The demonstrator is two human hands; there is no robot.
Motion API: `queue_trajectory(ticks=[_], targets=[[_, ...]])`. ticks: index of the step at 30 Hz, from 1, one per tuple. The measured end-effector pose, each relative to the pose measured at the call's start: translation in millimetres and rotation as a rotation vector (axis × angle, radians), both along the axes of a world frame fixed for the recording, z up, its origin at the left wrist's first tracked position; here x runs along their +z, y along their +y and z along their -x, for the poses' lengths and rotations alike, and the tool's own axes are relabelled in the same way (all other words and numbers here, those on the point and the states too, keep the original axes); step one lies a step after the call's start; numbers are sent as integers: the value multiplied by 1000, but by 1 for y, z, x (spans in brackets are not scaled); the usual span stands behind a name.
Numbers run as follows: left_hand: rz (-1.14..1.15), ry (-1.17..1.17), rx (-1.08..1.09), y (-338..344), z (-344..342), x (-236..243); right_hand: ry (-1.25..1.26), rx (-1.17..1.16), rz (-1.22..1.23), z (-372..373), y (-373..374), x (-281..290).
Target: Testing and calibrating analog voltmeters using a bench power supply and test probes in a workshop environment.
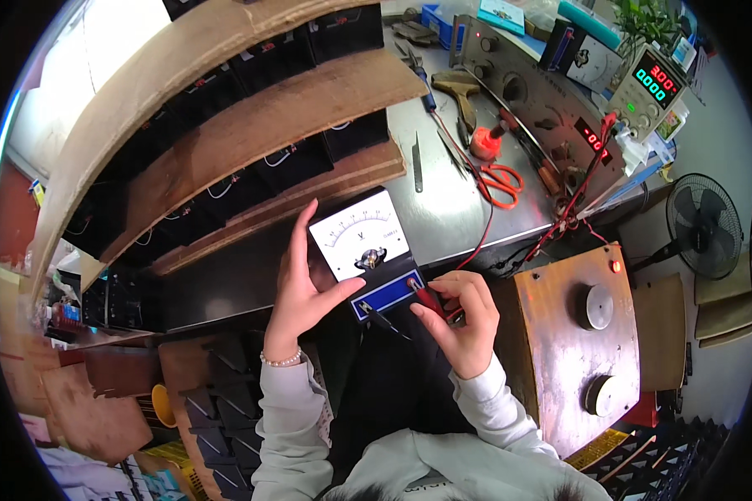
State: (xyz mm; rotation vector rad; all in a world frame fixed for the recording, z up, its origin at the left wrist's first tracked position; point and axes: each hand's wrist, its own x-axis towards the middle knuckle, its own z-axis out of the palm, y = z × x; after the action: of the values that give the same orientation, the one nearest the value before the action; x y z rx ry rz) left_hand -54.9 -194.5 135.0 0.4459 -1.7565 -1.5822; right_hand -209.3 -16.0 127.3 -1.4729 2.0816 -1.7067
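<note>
An analog panel meter (351,238) with a white dial face and a blue lower strip is tilted up at the table's front edge. My left hand (297,292) grips its left side, thumb across the lower face and fingers along the edge. A black clip lead (381,320) is attached at the lower left of the blue strip. At the strip's right end, a red clip (427,296) touches the terminal. My right hand (468,321) pinches this red clip between thumb and fingers. Part of the red lead is hidden behind that hand.
Wooden shelves (267,125) with black meters stand at left. Orange-handled scissors (501,185), tweezers (418,163) and a red bottle (486,142) lie on the metal table. A power supply (652,88) stands far right. A wooden box with knobs (576,351) sits near my right arm.
</note>
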Motion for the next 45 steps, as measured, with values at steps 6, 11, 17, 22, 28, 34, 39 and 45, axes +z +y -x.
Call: queue_trajectory(ticks=[6, 11, 17, 22, 28, 34, 39, 45], targets=[[49, -29, 1, 6, -8, -2, 159, -26, -63, -22, -19, 18], [383, -241, 249, 60, 21, 12, 155, -109, -155, -26, -9, 1], [708, -327, -81, 140, 26, 10, 155, -321, -88, 17, 105, -32], [551, -438, -257, 144, 36, -19, 34, -1200, -407, 79, 263, -57], [648, -441, -437, 146, 44, -15, -6, -1613, -675, 95, 349, -83], [588, -529, -534, 162, 47, -4, 12, -1636, -765, 93, 344, -82], [565, -583, -626, 164, 46, -13, -29, -1622, -742, 94, 342, -80], [550, -649, -620, 162, 45, -14, -61, -1632, -747, 97, 346, -73]])
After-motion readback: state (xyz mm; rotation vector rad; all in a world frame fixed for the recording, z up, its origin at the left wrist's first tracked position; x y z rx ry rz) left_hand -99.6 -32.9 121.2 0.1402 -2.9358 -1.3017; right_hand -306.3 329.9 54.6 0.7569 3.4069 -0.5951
